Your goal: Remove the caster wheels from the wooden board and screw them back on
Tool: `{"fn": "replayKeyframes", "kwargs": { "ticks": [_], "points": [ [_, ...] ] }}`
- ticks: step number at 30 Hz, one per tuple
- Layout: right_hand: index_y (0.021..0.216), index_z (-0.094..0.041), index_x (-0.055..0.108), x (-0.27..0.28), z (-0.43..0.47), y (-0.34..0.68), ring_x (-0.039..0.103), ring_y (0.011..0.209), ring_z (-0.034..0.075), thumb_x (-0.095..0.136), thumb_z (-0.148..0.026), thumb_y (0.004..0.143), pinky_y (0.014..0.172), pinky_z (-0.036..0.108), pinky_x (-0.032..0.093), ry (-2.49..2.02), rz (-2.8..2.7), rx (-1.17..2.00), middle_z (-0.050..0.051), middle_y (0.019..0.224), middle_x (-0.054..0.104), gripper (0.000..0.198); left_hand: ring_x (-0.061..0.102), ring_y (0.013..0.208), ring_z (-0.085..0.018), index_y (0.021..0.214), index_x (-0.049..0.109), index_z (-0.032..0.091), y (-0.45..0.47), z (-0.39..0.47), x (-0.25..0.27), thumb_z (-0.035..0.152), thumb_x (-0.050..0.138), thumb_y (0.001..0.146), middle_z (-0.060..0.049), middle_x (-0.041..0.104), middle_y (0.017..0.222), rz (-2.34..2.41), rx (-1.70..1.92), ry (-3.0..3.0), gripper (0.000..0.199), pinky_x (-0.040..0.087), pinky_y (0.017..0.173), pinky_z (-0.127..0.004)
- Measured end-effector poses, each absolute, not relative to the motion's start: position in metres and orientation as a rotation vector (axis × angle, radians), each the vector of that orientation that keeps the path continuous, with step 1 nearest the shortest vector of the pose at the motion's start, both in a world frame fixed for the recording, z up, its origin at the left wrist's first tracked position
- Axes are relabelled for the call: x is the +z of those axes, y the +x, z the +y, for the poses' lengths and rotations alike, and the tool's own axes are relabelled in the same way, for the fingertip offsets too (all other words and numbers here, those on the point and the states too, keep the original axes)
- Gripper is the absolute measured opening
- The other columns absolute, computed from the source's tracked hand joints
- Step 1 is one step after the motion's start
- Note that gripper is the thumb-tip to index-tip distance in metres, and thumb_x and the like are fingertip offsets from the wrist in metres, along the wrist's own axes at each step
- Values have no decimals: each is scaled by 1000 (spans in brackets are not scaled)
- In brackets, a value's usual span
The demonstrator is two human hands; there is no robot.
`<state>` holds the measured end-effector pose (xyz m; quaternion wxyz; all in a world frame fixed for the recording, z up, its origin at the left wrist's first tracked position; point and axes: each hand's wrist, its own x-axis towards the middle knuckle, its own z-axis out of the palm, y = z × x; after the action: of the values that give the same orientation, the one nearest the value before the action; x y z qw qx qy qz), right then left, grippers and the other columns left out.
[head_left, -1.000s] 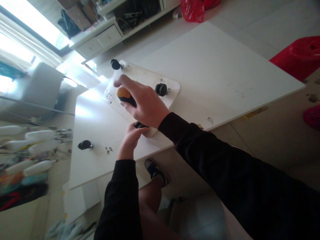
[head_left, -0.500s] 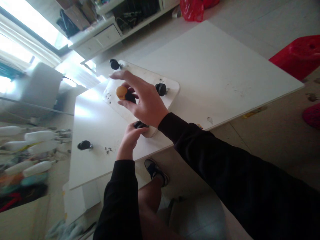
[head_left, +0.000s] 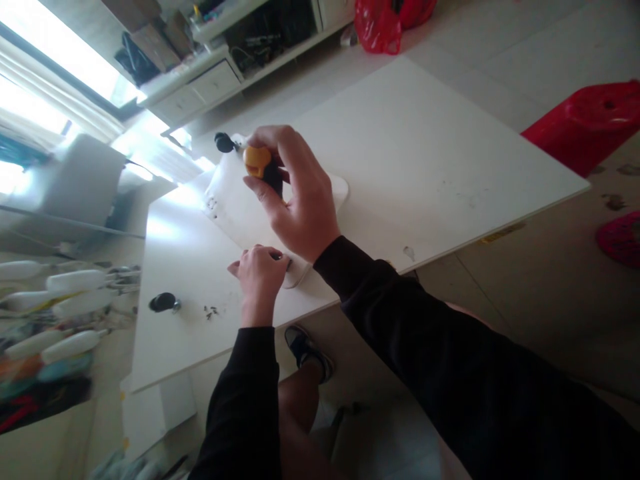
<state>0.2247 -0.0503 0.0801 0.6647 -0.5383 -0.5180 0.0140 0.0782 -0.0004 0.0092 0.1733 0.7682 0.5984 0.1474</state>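
Observation:
A white board (head_left: 230,200) with rounded corners lies on the white table, and a black caster wheel (head_left: 225,142) stands at its far left corner. My left hand (head_left: 263,275) is at the near corner, its fingers closed round another black caster (head_left: 275,255), mostly covered. Above the board, my right hand (head_left: 307,203) grips a yellow-and-black screwdriver handle (head_left: 257,163); its shaft is out of sight. The right corner of the board is partly behind this hand. A loose caster (head_left: 164,302) lies on the table to the left, near several small dark screws (head_left: 211,311).
The white table (head_left: 425,167) reaches far to the right. Beyond its right edge is a red plastic stool (head_left: 575,127). A white cabinet (head_left: 200,90) and a red plastic bag (head_left: 379,27) are at the back. White bottles (head_left: 83,300) stand at the left.
My right hand has shifted a little right and up with the screwdriver, now hiding the right corner's caster. My left hand has turned over its caster, covering more of it. The view has shifted slightly.

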Motion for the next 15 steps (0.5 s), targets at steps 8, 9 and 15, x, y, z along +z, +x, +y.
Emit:
{"fn": "replayKeyframes", "kwargs": {
  "ticks": [8, 9, 15],
  "points": [
    [129, -17, 58, 88, -59, 240, 62, 120, 12, 57, -14, 105, 111, 24, 56, -1319, -1170, 58, 5, 127, 67, 25, 61, 115, -49, 79, 70, 21, 91, -1, 14, 36, 76, 76, -20, 74, 94, 1845, 77, 2268, 16, 30, 104, -64],
    [130, -17, 58, 89, -60, 242, 62, 121, 13, 56, -14, 105, 113, 24, 55, -1327, -1173, 58, 6, 127, 67, 25, 60, 116, -50, 82, 71, 21, 91, 0, 13, 38, 75, 77, -21, 74, 96, 1847, 70, 2268, 19, 31, 104, -65],
    [132, -25, 59, 95, -65, 247, 63, 126, 15, 52, -15, 106, 118, 24, 52, -1460, -1212, 90, 3, 129, 67, 28, 59, 123, -49, 107, 74, 18, 98, 0, 11, 45, 60, 92, -27, 72, 124, 1911, -170, 2354, 33, 37, 103, -66]
  ]
}}
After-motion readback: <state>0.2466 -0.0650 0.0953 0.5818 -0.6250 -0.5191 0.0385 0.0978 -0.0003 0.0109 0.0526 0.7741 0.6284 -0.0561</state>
